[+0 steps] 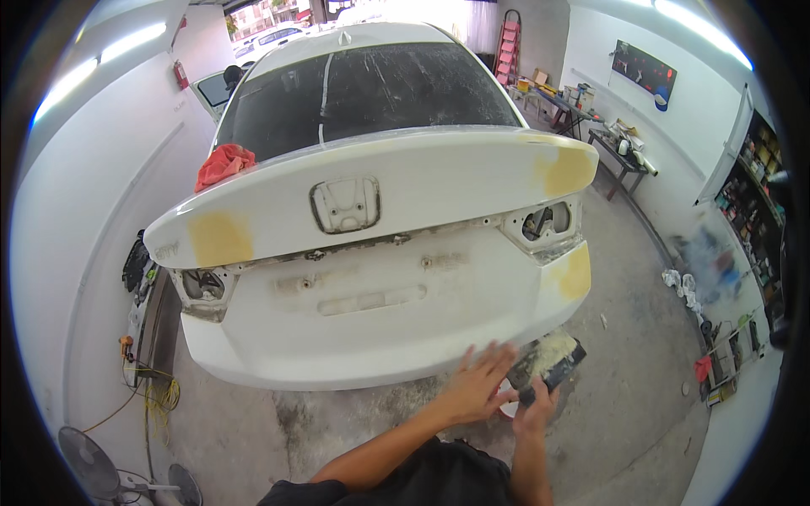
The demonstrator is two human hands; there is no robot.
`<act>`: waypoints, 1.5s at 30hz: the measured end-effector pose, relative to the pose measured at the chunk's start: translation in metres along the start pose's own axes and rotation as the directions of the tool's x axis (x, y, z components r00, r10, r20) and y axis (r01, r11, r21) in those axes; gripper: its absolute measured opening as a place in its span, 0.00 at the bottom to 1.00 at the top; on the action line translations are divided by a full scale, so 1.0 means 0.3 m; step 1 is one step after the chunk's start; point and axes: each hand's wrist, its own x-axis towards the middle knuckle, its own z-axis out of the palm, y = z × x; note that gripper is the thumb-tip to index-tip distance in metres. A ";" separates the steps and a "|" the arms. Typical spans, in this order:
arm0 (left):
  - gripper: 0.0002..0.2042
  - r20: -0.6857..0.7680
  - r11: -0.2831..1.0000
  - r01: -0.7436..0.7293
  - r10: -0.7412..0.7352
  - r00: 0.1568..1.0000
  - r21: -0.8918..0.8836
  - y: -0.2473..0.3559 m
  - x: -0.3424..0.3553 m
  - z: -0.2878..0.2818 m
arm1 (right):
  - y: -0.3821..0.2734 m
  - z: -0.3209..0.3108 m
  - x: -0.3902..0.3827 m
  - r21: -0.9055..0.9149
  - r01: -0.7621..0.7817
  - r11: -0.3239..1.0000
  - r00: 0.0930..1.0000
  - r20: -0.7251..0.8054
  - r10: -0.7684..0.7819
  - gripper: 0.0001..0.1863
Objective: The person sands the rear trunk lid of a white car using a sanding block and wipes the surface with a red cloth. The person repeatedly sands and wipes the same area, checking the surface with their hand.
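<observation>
My right hand [538, 406] grips a dark sanding block [523, 364], whose upper face is caked with pale yellow dust. Fingers stretched out, my left hand [483, 381] is just left of the block and holds nothing that I can see; its fingertips are slightly blurred. Something white and rounded [509, 409] shows between the two hands, partly hidden. Beyond them is the rear of a white car [371, 337], with its badge and lights removed. Yellow filler patches lie on the trunk lid's left [219, 238], its right end [567, 171] and the right bumper corner [571, 275].
A red cloth [224, 166] lies on the trunk's left edge. Fans [89, 462] and a yellow cable [164, 396] are at the lower left. Along the right wall stand a small table [620, 156] with supplies and shelves [755, 185]. A pink stepladder [509, 49] stands far back.
</observation>
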 end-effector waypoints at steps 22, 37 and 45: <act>0.41 -0.625 0.781 0.478 -0.148 0.767 0.402 -0.326 0.108 -0.465 | -0.071 -0.070 0.035 -0.033 0.068 0.997 0.992 -0.105 -0.071 0.30; 0.42 -0.480 0.802 0.199 0.122 0.868 0.563 -0.275 0.515 -0.513 | -0.118 -0.305 -0.040 -0.146 0.169 0.975 0.962 -0.189 -0.195 0.29; 0.30 -0.697 0.759 0.515 -0.115 0.708 0.398 -0.375 0.363 -0.966 | -0.157 -0.257 -0.011 -0.135 -0.014 0.991 0.931 -0.363 -0.036 0.24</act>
